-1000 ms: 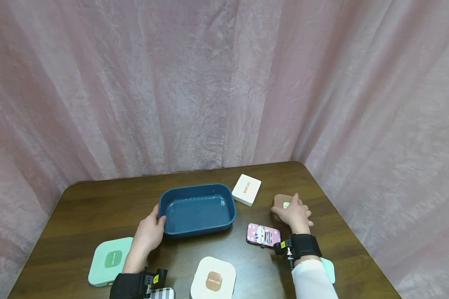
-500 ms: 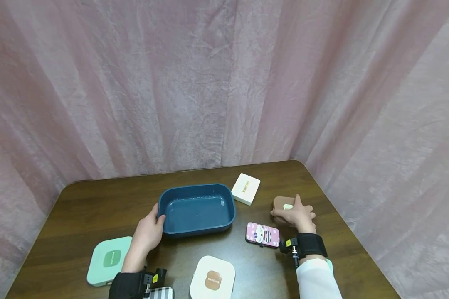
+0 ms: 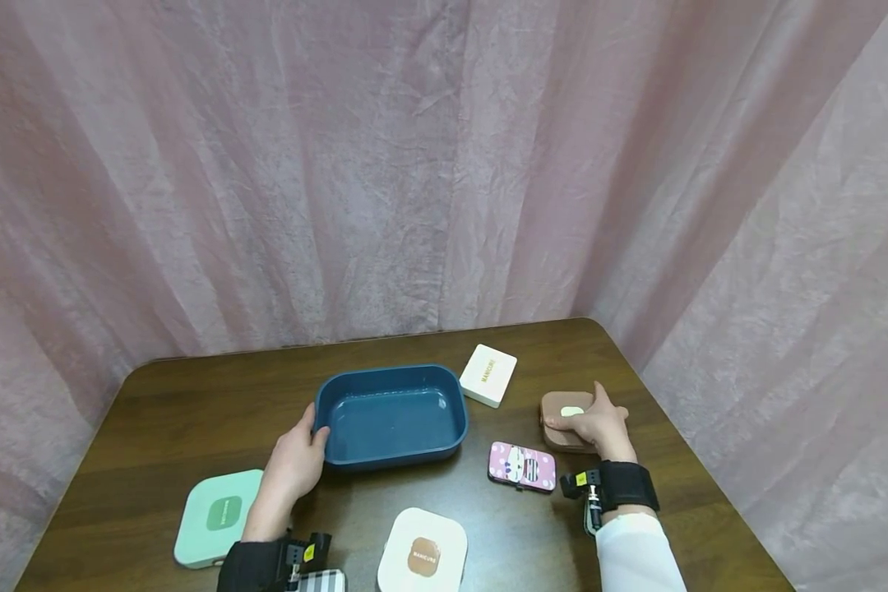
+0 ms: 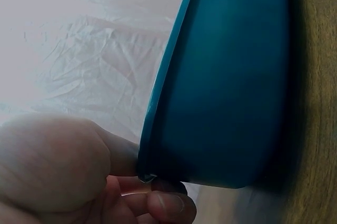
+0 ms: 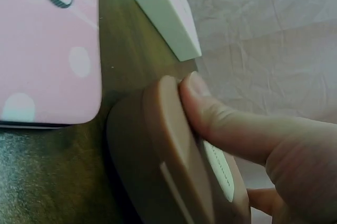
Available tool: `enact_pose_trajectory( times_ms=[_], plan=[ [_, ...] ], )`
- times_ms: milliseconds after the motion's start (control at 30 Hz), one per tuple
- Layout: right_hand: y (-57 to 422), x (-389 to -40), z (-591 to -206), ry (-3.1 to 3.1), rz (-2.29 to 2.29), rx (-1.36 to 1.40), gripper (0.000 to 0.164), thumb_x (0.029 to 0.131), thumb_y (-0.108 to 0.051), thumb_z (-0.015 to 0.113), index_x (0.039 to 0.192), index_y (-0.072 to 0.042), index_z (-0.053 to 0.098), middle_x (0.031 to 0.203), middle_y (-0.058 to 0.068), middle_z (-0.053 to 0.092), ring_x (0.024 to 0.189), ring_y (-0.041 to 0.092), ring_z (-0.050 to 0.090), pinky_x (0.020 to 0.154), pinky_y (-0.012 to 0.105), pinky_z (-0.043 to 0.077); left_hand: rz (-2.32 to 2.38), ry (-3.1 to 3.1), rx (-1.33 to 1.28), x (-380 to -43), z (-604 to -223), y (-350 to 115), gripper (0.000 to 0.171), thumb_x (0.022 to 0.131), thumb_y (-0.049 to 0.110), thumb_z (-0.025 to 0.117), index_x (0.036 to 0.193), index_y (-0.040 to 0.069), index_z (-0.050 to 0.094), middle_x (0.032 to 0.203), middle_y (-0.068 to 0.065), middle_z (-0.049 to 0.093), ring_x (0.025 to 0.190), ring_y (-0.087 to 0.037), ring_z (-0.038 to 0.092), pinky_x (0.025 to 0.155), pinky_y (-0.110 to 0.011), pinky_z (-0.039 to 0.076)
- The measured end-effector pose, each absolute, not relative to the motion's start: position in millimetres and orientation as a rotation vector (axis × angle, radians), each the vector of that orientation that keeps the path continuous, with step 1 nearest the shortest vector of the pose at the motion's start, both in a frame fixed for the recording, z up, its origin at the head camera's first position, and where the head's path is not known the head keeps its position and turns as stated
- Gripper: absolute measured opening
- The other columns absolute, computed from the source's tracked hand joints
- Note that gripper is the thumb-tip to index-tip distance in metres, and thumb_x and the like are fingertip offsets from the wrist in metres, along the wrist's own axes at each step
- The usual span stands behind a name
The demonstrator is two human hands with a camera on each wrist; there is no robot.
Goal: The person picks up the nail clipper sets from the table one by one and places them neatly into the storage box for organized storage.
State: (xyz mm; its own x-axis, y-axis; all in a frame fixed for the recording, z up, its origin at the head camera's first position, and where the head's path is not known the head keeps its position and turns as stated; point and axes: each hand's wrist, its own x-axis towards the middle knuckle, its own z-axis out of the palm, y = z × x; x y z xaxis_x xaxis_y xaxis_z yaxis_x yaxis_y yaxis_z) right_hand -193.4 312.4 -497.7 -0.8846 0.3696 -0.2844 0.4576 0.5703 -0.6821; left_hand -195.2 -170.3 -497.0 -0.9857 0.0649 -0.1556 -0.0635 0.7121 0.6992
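Our left hand (image 3: 293,459) pinches the tray (image 3: 392,423); our right hand (image 3: 602,427), spread, touches the box (image 3: 561,403), likely light, stiff: grip three-and-nine o'clock sides.

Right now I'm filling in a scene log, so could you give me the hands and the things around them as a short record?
Left hand: grips tray at its left end
Right hand: touches brown case; whether it grips is unclear
Right of tray: white case
Nearer than brown case, to its left: pink case
Left of left forearm: green case
Near side: cream case
Backdrop: curtain
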Motion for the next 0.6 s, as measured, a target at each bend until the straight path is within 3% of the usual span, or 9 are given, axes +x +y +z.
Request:
enact_pose_trajectory(
  times_ms=[333, 567, 600],
  plan=[
    [325.0, -190.4, -501.2, 2.517, -1.501, 0.754, 0.122, 0.090, -0.026, 0.087, 0.168, 0.006, -0.001, 0.169, 0.040, 0.011, 0.155, 0.056, 0.014, 0.125, 0.064, 0.015, 1.123, 2.751, 0.014, -195.6, -495.9, -170.9, 0.064, 0.115, 0.019, 0.045, 0.165, -0.012, 0.020, 0.164, -0.036, 0.031, 0.149, -0.054, 0.036, 0.114, -0.069, 0.033],
    [330.6, -186.2, -504.0, 2.423, -1.623, 0.776, 0.107, 0.099, -0.029, 0.077, 0.165, 0.014, 0.004, 0.166, 0.041, 0.016, 0.150, 0.053, 0.025, 0.124, 0.064, 0.020, 1.103, 2.743, 0.011, -198.1, -496.5, -172.6, 0.065, 0.115, 0.021, 0.045, 0.166, -0.010, 0.019, 0.164, -0.035, 0.032, 0.149, -0.054, 0.036, 0.114, -0.069, 0.034],
    [330.7, -185.4, -504.0, 2.405, -1.653, 0.776, 0.103, 0.102, -0.028, 0.074, 0.165, 0.014, 0.004, 0.166, 0.040, 0.017, 0.147, 0.051, 0.030, 0.122, 0.062, 0.026, 1.101, 2.740, 0.009, -198.2, -496.4, -172.8, 0.065, 0.115, 0.021, 0.045, 0.166, -0.009, 0.019, 0.164, -0.035, 0.032, 0.149, -0.054, 0.037, 0.113, -0.069, 0.034]
  ],
)
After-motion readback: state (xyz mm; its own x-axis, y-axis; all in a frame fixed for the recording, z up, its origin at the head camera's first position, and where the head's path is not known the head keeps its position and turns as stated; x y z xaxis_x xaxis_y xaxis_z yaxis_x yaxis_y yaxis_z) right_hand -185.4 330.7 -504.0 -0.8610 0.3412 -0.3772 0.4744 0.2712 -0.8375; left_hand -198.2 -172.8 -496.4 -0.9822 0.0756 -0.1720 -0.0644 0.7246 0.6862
